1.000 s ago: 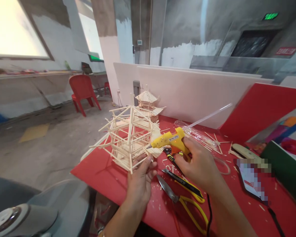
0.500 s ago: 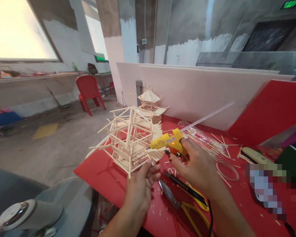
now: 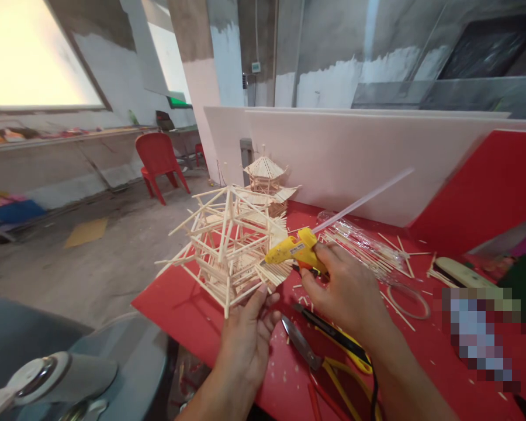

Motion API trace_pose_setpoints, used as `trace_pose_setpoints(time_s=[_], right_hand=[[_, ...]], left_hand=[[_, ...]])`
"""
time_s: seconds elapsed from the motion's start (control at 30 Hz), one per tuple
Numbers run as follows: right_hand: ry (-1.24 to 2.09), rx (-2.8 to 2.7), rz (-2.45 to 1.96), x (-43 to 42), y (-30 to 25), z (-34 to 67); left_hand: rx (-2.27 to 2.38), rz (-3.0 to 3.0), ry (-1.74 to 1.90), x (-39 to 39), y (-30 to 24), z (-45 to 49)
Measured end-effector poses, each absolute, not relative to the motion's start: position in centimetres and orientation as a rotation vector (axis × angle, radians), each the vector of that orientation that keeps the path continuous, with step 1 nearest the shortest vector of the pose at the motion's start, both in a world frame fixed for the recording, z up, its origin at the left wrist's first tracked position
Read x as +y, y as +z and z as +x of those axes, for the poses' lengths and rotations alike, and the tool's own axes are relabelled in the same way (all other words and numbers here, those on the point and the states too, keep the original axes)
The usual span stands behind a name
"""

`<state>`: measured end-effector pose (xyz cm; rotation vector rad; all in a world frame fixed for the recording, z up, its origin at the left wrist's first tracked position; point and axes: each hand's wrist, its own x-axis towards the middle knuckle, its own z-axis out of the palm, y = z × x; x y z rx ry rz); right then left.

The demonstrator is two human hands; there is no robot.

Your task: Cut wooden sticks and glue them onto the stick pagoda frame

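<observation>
In the head view, my left hand [image 3: 248, 327] is closed on the near lower edge of a model pavilion frame [image 3: 228, 251] built of thin wooden sticks. Its fingers curl under a slatted roof panel [image 3: 275, 271] at the frame's right side. My right hand [image 3: 344, 286] grips a yellow glue gun [image 3: 291, 250] by its handle. The gun's nozzle points left and sits close over the slatted panel; I cannot tell whether it touches. A long clear glue stick [image 3: 363, 196] juts from the back of the gun.
Behind stands another stick-built pagoda [image 3: 265, 169]. On the red table [image 3: 175, 301] lie a utility knife [image 3: 333, 333], scissors-like cutters [image 3: 304, 348], a tape roll [image 3: 408, 301] and bagged sticks [image 3: 363, 245]. White boards [image 3: 355, 158] lean at the back. A bottle [image 3: 65, 377] is at lower left.
The view has shifted slightly. The glue gun has moved a little left with my right hand, its nozzle still by the slatted panel. My left hand keeps its hold on the frame.
</observation>
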<state>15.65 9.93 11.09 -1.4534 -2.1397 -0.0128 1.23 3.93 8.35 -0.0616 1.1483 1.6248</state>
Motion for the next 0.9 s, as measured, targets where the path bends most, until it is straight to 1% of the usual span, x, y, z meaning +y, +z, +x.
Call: trace_pose_setpoints(time_s=[0.17, 0.9], right_hand=[[0.057, -2.143, -1.416, 9.87, 11.14, 15.43], [0.083, -2.165, -1.379, 9.71, 11.39, 14.92]], left_hand=[[1.146, -0.035, 1.658, 4.13, 8.13, 1.04], [1.128, 0.189, 1.625, 4.93, 7.61, 0.40]])
